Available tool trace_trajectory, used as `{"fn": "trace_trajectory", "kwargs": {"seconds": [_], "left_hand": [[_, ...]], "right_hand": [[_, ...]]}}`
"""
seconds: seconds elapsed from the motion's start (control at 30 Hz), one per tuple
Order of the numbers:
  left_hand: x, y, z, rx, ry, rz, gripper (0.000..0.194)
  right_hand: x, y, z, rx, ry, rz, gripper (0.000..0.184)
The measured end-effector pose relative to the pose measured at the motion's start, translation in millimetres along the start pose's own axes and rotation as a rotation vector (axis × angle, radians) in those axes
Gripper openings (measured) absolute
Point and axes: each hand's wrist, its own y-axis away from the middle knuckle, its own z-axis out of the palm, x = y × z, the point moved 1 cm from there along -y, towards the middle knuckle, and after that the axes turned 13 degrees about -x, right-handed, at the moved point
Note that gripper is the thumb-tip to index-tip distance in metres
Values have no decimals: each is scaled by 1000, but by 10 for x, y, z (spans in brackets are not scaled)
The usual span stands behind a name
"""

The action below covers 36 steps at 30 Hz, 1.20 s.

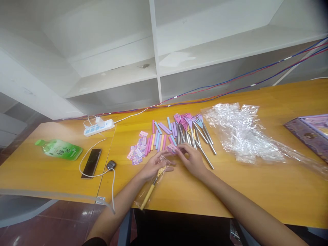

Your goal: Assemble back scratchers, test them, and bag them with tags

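My left hand (151,167) is closed on the top of a clear plastic bag (139,195). Inside that bag lies a back scratcher with a yellow handle (148,196) and a yellow hand-shaped head. A small pink and purple card (171,148) is pinched in the fingertips of my right hand (192,160), just above the bag's mouth. Similar cards (137,151) lie piled left of my hands. Beyond them are coloured handle tubes (153,141) in pink, blue, purple and yellow. Metal rods with hand-shaped heads (189,122) are heaped behind my right hand.
Clear plastic bags (241,133) spread over the right of the table, near a purple box (304,136) at the edge. On the left are a green drink bottle (61,149), a phone (91,163), a white cable, a black plug (111,165) and a power strip (99,127).
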Motion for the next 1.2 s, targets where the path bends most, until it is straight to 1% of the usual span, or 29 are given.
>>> {"fn": "trace_trajectory", "kwargs": {"seconds": [0.1,0.2,0.33,0.53,0.77,0.83,0.97,1.07,1.2], "left_hand": [[25,-17,7,0,14,48,59],[52,-27,5,14,13,68,60],[100,-21,14,40,12,74,57],[156,-11,45,36,5,70,58],[91,-27,-9,65,26,85,60],[82,-30,-18,70,26,86,60],[91,-34,-12,64,39,85,62],[98,-38,0,72,35,76,62],[90,-38,10,112,16,50,61]], "right_hand": [[11,-1,23,4,-82,70,22],[23,-3,27,-1,-114,101,25],[30,-3,14,-4,-99,110,27],[35,-2,0,21,-108,110,26],[101,9,50,-118,-55,71,21],[131,16,65,-124,-54,76,20],[155,15,61,-120,-23,64,24],[125,8,34,-143,56,25,20],[58,10,1,-186,112,-44,22]]}}
